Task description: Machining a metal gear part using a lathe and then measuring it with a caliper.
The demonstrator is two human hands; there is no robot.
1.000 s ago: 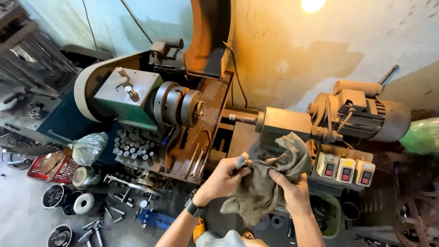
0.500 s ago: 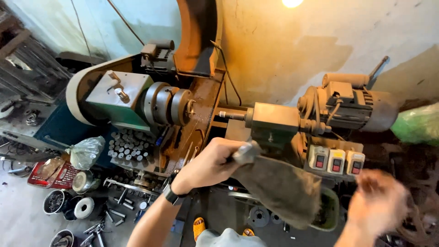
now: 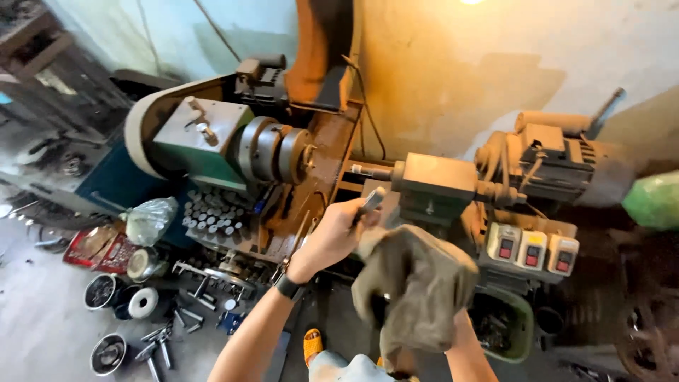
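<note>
We wiped a metal rod [image 3: 370, 204] with a rag [image 3: 414, 290] at the lathe [image 3: 233, 152].
Our left hand [image 3: 332, 237] clamped the stiff, likely oily rod; our right hand stayed hidden under the soft rag, its grip unclear.

My own arms and hands, seen from above

I am wearing a black band with a dark face on my left wrist [image 3: 287, 286], and both my forearms are showing bare, with no sleeves reaching them. My left hand [image 3: 331, 237] is showing bare fingers [image 3: 353, 212], no glove or ring to be seen. Below, I am wearing light blue-grey clothing [image 3: 346, 369] and an orange sandal [image 3: 312, 344].
</note>
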